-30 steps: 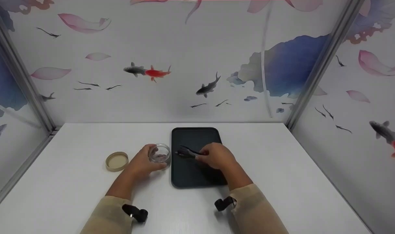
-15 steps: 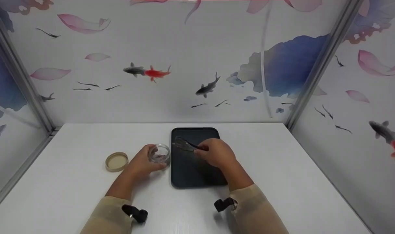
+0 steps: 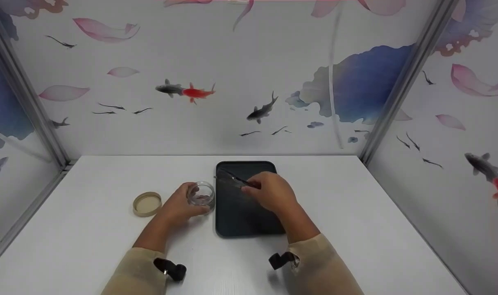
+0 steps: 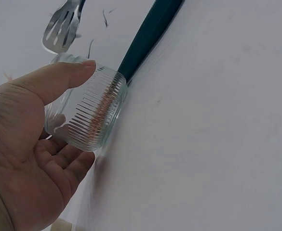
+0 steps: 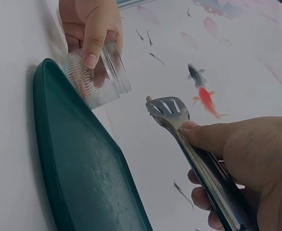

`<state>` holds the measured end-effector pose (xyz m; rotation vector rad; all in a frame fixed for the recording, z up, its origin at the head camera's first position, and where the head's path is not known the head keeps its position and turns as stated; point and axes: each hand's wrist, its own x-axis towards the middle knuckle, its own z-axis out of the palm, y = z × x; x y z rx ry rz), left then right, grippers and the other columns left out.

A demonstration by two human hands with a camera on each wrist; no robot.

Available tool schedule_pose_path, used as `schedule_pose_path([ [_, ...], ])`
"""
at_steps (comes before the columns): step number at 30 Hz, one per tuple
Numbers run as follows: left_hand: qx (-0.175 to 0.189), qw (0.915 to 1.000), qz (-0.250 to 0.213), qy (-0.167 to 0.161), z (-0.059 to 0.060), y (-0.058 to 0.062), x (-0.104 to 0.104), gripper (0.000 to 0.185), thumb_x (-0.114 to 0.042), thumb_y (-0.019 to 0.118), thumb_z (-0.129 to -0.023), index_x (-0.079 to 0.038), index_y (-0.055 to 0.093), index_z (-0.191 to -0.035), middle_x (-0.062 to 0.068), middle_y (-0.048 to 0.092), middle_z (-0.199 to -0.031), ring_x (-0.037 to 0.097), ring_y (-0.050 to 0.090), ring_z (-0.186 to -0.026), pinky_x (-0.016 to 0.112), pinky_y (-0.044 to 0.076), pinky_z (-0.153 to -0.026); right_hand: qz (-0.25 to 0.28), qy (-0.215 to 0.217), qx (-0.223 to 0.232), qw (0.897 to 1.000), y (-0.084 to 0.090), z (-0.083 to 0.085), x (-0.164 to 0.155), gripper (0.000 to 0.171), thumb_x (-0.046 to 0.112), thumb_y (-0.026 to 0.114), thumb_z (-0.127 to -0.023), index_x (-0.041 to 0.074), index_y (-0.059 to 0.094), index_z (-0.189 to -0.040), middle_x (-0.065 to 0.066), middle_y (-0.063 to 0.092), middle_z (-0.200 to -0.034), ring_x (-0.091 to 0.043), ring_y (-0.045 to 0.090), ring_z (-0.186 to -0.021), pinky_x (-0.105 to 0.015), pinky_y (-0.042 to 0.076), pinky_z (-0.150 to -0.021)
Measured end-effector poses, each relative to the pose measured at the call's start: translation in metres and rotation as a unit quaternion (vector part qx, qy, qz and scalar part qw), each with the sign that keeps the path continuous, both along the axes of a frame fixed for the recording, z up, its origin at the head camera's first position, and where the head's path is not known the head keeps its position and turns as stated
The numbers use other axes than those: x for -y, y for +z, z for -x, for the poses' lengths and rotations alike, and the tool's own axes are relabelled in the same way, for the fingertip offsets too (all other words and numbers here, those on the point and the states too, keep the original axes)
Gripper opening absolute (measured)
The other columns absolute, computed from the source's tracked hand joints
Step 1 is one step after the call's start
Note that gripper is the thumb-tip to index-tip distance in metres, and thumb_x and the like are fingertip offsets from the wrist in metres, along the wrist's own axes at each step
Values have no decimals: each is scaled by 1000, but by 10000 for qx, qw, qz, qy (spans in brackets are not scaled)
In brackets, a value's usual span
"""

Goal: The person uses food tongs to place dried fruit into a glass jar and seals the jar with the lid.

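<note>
White tabletop (image 3: 89, 229) fills a booth whose walls carry painted fish and petals, with 2 metal posts at the back corners. Left hand (image 3: 179, 203) curls its thumb and fingers round a small ribbed glass jar (image 3: 201, 193), which stands on the tabletop just beside the left edge of a dark green tray (image 3: 236, 213); the left wrist view shows the thumb laid over the jar's side and the fingers cupped beneath it, the jar touching or nearly touching the tray rim. Something small and reddish shows inside the jar, too blurred to name. Right hand (image 3: 269, 191) grips a pair of metal tongs (image 3: 234, 179) by the handles, fingers wrapped round them and the thumb pressed on top, above the far half of the tray. The slotted tips of the tongs point toward the tray's far left corner, near the jar's mouth but apart from it. A round tan lid (image 3: 147, 203) lies flat on the tabletop to the left of the left hand, apart from the jar.
</note>
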<state>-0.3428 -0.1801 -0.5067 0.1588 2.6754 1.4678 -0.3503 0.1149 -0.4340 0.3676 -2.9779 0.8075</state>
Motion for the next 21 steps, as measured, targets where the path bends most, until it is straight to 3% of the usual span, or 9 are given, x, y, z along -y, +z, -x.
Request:
schedule_pose_path([
  [10,0,9999,74,73,1,0,0,103,-40,91,-85,-7,32,-164,14,47,-168,36,38,-161,55,28,-133,-174,219,-374,9989,1,-12,19,22,50,75,-99,33,82,-111,11,68,-99,-13,61,-86,-34,53,-73],
  [21,-101,9999,8,2,2,-2,0,103,-39,91,-85,-6,34,-163,14,49,-167,36,41,-159,54,30,-133,-291,475,-623,9965,0,-20,30,31,52,74,-99,31,81,-121,13,69,-101,-10,62,-88,-35,56,-79],
])
